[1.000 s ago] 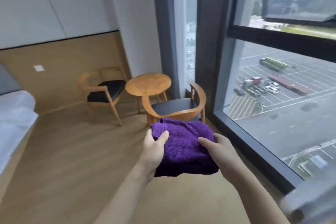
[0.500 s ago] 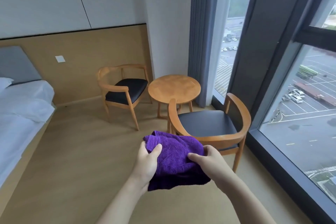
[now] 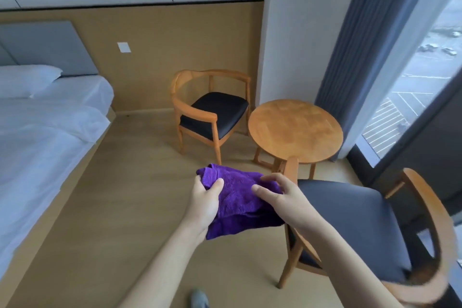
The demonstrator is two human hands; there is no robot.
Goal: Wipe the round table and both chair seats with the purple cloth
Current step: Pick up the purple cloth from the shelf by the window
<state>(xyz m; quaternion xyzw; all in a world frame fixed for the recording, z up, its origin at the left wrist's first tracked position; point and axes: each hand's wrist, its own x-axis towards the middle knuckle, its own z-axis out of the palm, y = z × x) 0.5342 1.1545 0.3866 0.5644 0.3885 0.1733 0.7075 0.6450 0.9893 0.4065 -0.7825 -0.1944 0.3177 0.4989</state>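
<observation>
Purple cloth (image 3: 241,197) bunched in mid-air btwn both hands, above the floor. Left hand (image 3: 203,205) grips its left end, fingers curled round it; right hand (image 3: 287,199) holds the right side – thumb on top, fingers spread. Near chair (image 3: 355,220) just right; round surface (image 3: 295,130) & far chair (image 3: 215,110) beyond.

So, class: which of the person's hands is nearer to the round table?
Right. The right hand is just below the round table, by the near chair. The left hand holds the purple cloth, farther left.
</observation>
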